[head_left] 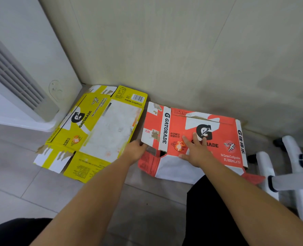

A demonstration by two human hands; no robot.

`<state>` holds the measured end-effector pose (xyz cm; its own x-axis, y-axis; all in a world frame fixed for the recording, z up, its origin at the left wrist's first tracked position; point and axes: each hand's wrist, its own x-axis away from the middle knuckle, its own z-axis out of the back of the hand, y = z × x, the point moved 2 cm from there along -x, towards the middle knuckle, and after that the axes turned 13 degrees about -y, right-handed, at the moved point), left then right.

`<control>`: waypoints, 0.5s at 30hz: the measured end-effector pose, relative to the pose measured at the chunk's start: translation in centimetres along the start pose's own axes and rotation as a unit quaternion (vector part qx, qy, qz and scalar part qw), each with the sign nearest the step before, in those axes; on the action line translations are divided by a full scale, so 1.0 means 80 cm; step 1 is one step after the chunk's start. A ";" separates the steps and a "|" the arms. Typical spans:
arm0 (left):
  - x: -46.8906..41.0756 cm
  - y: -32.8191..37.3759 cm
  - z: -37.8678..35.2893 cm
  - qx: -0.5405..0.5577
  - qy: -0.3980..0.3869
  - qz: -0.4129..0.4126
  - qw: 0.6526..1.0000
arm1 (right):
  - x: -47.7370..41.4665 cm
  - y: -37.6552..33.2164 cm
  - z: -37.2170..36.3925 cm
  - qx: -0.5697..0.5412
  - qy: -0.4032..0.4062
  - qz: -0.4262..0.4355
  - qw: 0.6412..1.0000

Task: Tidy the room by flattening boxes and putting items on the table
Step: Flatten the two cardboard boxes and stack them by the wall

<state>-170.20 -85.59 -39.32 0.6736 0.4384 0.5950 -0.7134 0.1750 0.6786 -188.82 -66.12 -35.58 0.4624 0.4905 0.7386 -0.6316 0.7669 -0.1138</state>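
A yellow Gatorade box [97, 128] lies flattened on the floor at the left, against the wall. To its right sits an orange-red Gatorade box [223, 135], pressed low but with its left end flap still raised. My left hand [135, 150] grips the lower edge of that raised left flap. My right hand [195, 148] rests flat on the box's top panel, fingers spread over the printed logo.
A white air-conditioner unit [14, 82] stands at the left by the corner. The white legs of a chair base [292, 173] with black casters lie at the right. The beige wall [182, 50] runs right behind both boxes. Grey tiled floor [32, 183] spreads in front.
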 end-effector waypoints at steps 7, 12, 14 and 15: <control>0.026 -0.010 -0.007 0.062 -0.208 0.020 0.976 | 0.011 -0.002 -0.003 0.004 0.025 0.009 1.000; 0.025 -0.016 -0.021 0.028 -0.228 -0.005 0.973 | 0.011 -0.019 -0.006 0.024 0.048 0.015 0.998; 0.022 -0.015 -0.027 0.035 -0.194 -0.024 0.980 | 0.011 -0.031 -0.007 0.045 0.066 0.044 0.996; 0.021 -0.011 -0.027 0.031 -0.184 -0.037 0.982 | 0.012 -0.040 -0.008 0.047 0.073 0.056 0.995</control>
<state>-168.84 -83.09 -39.82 0.7555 0.0760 0.6507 -0.6544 0.1350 0.7440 -185.99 -67.83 -34.91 0.4671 0.6307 0.6197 -0.7366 0.6652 -0.1218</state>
